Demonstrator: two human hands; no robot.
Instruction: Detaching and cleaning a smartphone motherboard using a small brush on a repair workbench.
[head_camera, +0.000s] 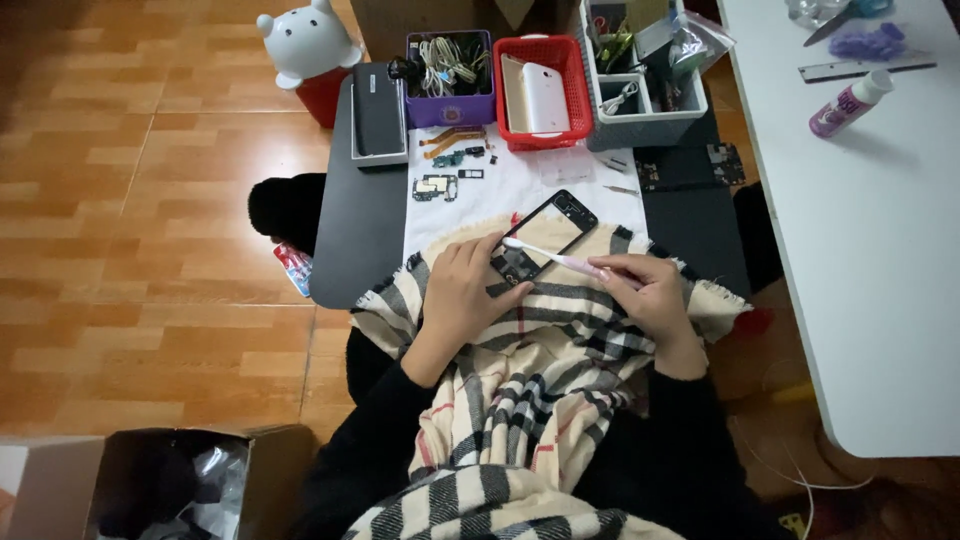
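Frame (545, 237) on scarf (520, 340) at table edge, long axis up-right | left hand (462, 290) closed on its lower end | right hand (645, 290) pinches toothbrush (560, 258), bristles leftward touching frame

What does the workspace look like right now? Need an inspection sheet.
Surface: small dark table with a white mat.
Job's things: black phone frame; pink-handled toothbrush, head on the frame.
Clutter: small phone parts; purple basket; red basket; grey organiser.
Grippers: left hand steadies the frame; right hand grips the toothbrush.
Cables: coiled in the purple basket.
Surroundings: wooden floor; white table; cardboard box; checked scarf on the lap.
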